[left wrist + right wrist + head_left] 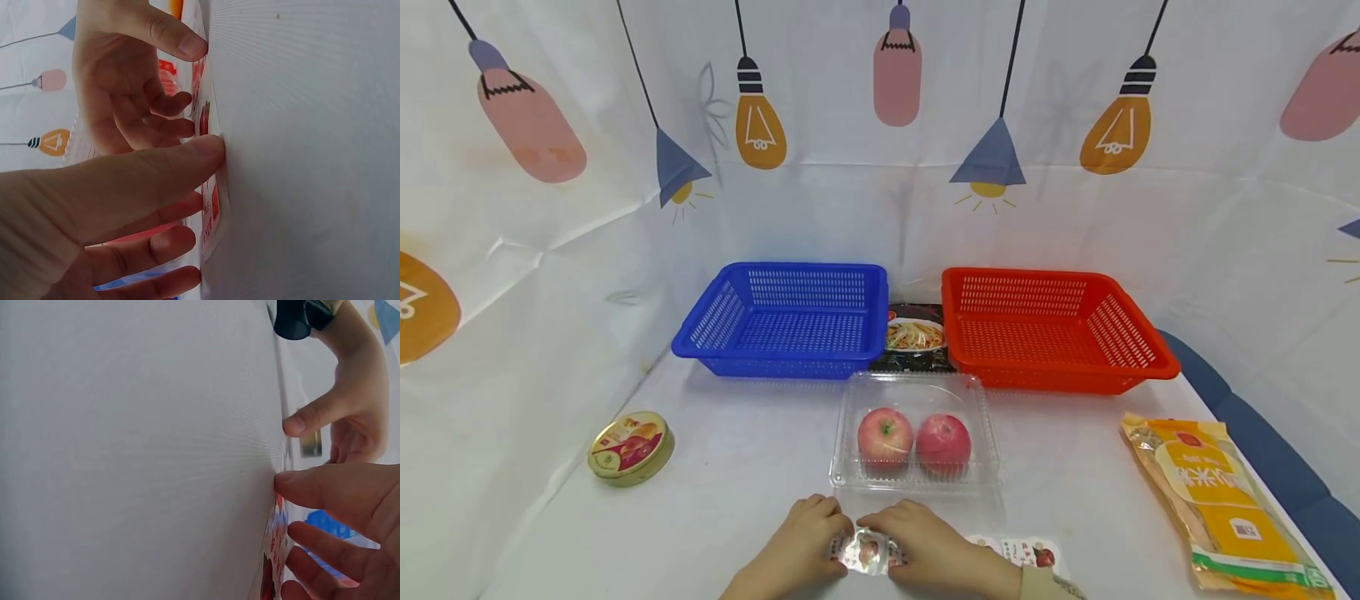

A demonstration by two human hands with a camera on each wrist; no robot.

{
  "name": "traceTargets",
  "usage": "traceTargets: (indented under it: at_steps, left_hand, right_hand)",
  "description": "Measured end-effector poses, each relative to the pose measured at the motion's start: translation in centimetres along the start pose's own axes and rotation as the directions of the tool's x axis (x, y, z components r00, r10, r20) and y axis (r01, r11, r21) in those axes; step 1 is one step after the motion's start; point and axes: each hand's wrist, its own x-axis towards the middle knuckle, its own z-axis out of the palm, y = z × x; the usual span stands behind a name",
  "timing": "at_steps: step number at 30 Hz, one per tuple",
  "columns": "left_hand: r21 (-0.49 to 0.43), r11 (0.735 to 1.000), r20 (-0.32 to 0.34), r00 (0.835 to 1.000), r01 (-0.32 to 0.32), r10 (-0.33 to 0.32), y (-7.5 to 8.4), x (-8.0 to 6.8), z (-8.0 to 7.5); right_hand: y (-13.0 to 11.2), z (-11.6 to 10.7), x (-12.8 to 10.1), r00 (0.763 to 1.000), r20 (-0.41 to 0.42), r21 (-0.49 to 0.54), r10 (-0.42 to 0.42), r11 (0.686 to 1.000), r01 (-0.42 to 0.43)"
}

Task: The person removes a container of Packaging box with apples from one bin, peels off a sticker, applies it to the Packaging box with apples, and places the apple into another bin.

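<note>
1. Both hands are down at the near edge of the worktop [737, 467], working on a small shiny packet [867, 552] with fruit print on it. The left hand [805, 533] and right hand [925, 546] each pinch an end of it. The wrist views show thumbs pressing its edge against the white cloth with the other fingers curled behind.

2. If I were doing this, I'd keep the thumbs low and flat so the thin foil doesn't buckle, and get it properly pinched at both ends before lifting. It looks slippery and sits flush on the cloth, so getting a thumb under the edge is probably the fiddly bit.

3. A second flat printed packet [1018, 552] lies just beside the right hand, so watch the sleeve doesn't drag it off the front edge.

4. Straight ahead, near the knuckles, sits a clear clamshell box [916, 387] with two apples [913, 440] in it. Going forward means lifting over it or round it.

5. Behind that are a blue basket [786, 321] on the left and a red basket [1052, 329] on the right, with a dark noodle packet [916, 337] between them.

6. Decent open cloth to the left, with only a round tin [630, 447] well apart. On the right a yellow bag [1221, 504] lies close to the worktop's edge.
</note>
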Motion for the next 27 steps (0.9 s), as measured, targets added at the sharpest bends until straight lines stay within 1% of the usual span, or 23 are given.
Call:
traceTargets:
  at_steps: [3,6,12,16,20,24,26,27]
  left_hand:
    - [-0.015,1.0,-0.002,1.0,-0.005,0.005,0.0,0.1,0.0]
    - [-0.026,1.0,0.006,1.0,-0.005,0.005,-0.1,0.1,0.0]
    - [-0.023,1.0,0.029,0.999,0.021,-0.02,-0.2,0.2,-0.1]
    - [-0.041,0.998,0.053,0.998,0.039,-0.037,-0.3,0.3,0.1]
    - [-0.099,0.993,0.066,0.996,0.062,-0.055,-0.5,0.3,0.1]
    - [-0.14,0.988,0.067,0.996,0.072,-0.063,-0.9,0.4,-0.1]
    - [-0.217,0.972,0.077,0.994,0.092,-0.077,-1.1,0.3,-0.3]
    - [-0.275,0.955,0.091,0.992,0.111,-0.089,-1.2,0.3,-0.5]
  right_hand:
    - [-0.1,-0.1,0.1,1.0,-0.007,-0.03,-0.007,1.0,0.007]
    - [-0.1,-0.1,0.3,1.0,0.001,-0.03,-0.007,1.0,0.007]
    - [0.0,-0.2,0.8,0.997,0.063,0.033,0.044,0.998,-0.046]
    - [0.0,-0.2,0.8,0.995,0.081,0.073,0.061,0.995,-0.067]
    - [0.0,-0.2,0.8,0.994,0.085,0.107,0.071,0.991,-0.08]
    - [0.0,-0.2,0.9,0.991,0.098,0.102,0.089,0.99,-0.099]
    - [0.1,-0.2,1.0,0.989,0.106,0.099,0.108,0.988,-0.118]
    - [0.1,-0.2,1.0,0.987,0.107,0.098,0.116,0.987,-0.126]
